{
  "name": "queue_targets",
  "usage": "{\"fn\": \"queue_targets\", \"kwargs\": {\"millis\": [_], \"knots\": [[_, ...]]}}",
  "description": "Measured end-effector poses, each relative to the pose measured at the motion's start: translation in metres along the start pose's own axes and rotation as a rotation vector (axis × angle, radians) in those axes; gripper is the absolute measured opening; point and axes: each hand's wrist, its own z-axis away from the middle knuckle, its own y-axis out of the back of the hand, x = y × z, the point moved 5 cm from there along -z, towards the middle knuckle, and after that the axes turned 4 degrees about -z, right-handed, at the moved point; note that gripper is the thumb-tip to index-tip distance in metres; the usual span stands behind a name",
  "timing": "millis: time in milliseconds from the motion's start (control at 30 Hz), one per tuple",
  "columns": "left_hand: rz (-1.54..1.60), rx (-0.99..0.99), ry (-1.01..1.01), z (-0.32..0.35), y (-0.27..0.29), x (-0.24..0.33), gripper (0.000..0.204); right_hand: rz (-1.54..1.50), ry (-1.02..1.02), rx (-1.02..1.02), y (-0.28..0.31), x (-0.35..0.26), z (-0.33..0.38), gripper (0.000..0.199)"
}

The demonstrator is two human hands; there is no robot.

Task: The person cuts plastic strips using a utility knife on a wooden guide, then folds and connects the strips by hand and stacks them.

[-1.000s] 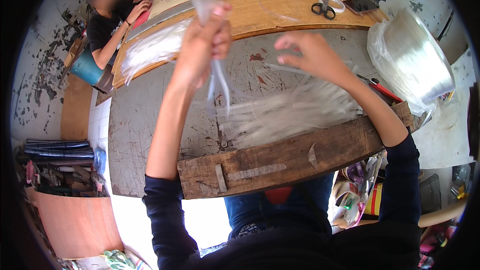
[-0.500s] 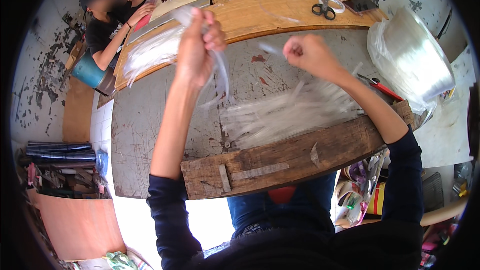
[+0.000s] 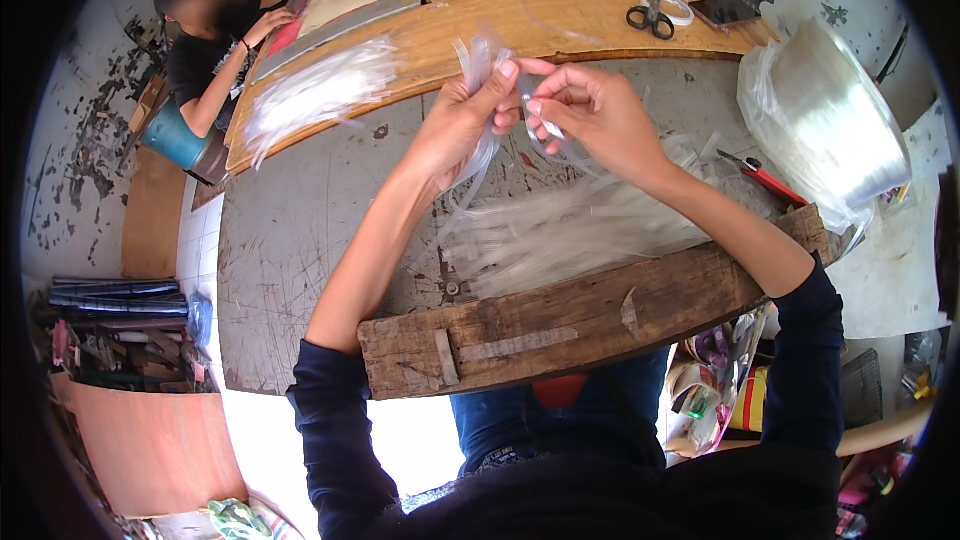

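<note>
The left hand (image 3: 461,128) grips a clear-strip bundle (image 3: 476,62), the right hand (image 3: 607,122) pinches one strip (image 3: 552,128), and a slackened left grip could spill the bundle onto the counter (image 3: 295,265).

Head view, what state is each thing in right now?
Left hand, closed on clear strips
Right hand, curled, holding clear strip
Nearer strip pile, loosely spread
Farther strip pile, bunched lengthwise
Scissors, lying unheld
Phone, flat, screen dark
Red-handled tool, lying unheld
Clear roll, partly wrapped

Strips (image 3: 580,230) behind beam (image 3: 590,316), spool (image 3: 850,120) at right, scissors (image 3: 653,15) on far board (image 3: 600,2)
</note>
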Motion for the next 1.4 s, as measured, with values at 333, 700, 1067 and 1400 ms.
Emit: {"fn": "queue_targets", "kwargs": {"millis": [333, 700, 1067, 1400], "knots": [[-0.151, 0.348, -0.329, 0.007, 0.066, 0.064, 0.028, 0.618, 0.319, -0.317, 0.004, -0.028, 0.004, 0.010], [0.606, 0.041, -0.481, 0.024, 0.117, 0.102, 0.017, 0.687, 0.055, -0.777, -0.005, -0.015, 0.020, 0.006], [0.585, 0.004, -0.445, 0.021, 0.104, 0.097, 0.017, 1.048, -0.388, -0.953, 0.030, -0.007, 0.035, 0.015], [0.537, -0.022, -0.307, 0.010, 0.073, 0.076, 0.018, 1.109, -0.220, -0.904, 0.021, -0.008, 0.030, 0.018]]}}
